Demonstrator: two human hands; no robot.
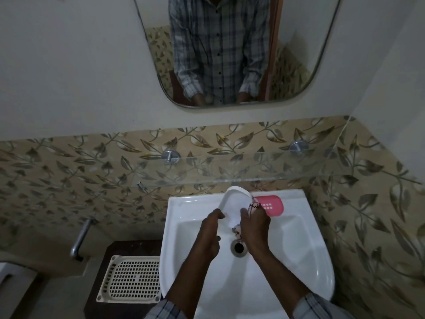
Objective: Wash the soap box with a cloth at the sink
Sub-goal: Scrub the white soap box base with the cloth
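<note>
Head view: above the sink [289, 249], the left grip [209, 233] holds the white soap box half [232, 201] tilted up. The right grip [255, 229] is curled round a patterned cloth [253, 206], pressing it against the box. The pink half [272, 204] lies on the sink's back rim.

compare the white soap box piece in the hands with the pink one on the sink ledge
The white piece is held tilted over the sink by the left hand; the pink piece lies flat on its back ledge. The right hand holds a cloth against the white piece; the pink piece is untouched. The pink piece shows rows of small slots; the white piece looks plain. Both are rounded, oblong shells.
</note>
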